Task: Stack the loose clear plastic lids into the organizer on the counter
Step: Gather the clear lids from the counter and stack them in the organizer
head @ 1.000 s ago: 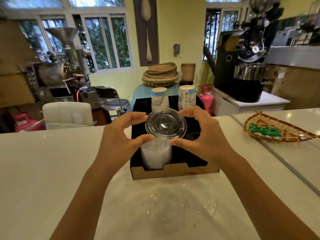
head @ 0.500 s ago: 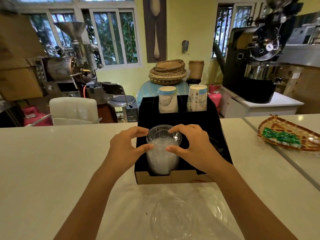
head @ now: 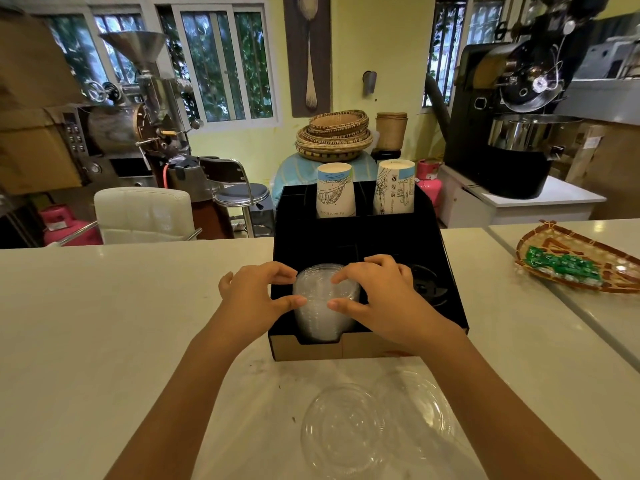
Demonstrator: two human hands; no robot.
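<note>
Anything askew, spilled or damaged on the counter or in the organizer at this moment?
Nothing is spilled or broken. The lid stack sits upright in the organizer's front-left slot between the left hand and the right hand. Loose clear lids lie on the counter, not yet stacked.

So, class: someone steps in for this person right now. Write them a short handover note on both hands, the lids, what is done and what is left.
Left hand and right hand: both cupped around the stack of clear lids, fingers on its top and sides.
Stack stands in the front-left slot of the black organizer on the counter.
Done: the stack is seated in its slot.
Left: loose clear lids lie on the counter in front of the organizer; release the stack, then add them.
</note>
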